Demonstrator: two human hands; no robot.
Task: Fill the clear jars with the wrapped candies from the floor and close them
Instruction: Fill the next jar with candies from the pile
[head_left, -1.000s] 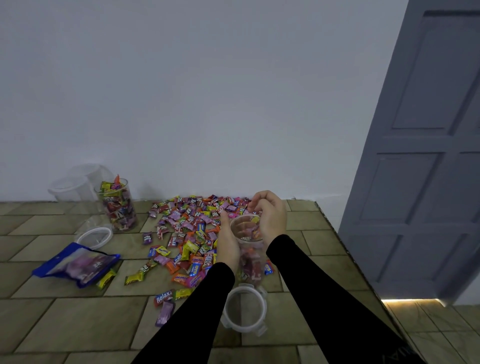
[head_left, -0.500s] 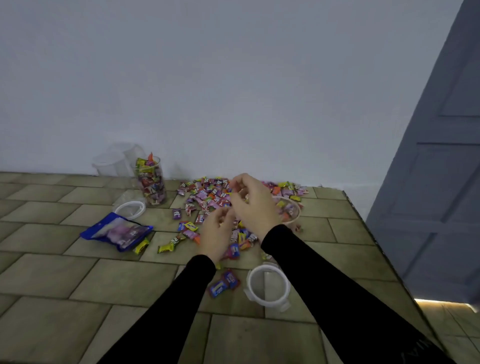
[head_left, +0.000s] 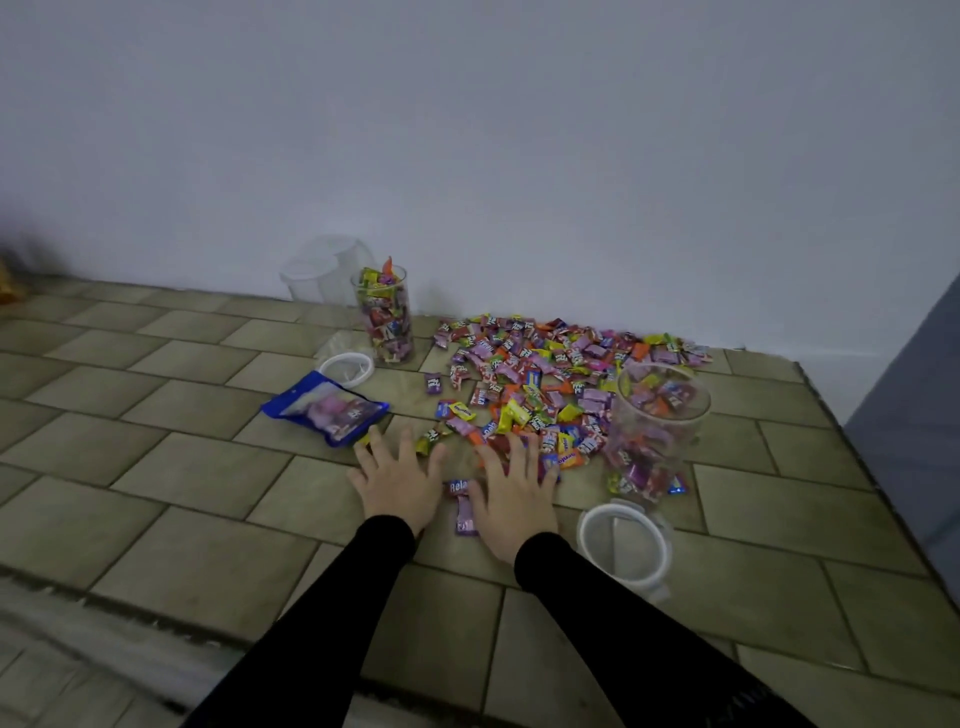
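A spread of wrapped candies (head_left: 545, 374) covers the tiled floor by the wall. A clear jar (head_left: 655, 431), partly filled, stands open at its right edge, with a white-rimmed lid (head_left: 622, 543) lying in front of it. A tall full jar (head_left: 385, 317) stands open at the left, its lid (head_left: 347, 368) on the floor beside it. My left hand (head_left: 397, 480) and my right hand (head_left: 511, 491) lie flat with fingers spread at the near edge of the candies. The right hand's fingers touch some candies. A few purple candies (head_left: 463, 506) lie between the hands.
A blue candy bag (head_left: 327, 410) lies left of the pile. Empty clear containers (head_left: 322, 270) stand against the wall behind the full jar. The tiled platform ends at a drop on the right (head_left: 852, 447), next to a grey door (head_left: 914, 415).
Both hands left the partly filled jar and came down flat onto the floor at the near candies. The jar now stands alone to the right. The camera view swung left.
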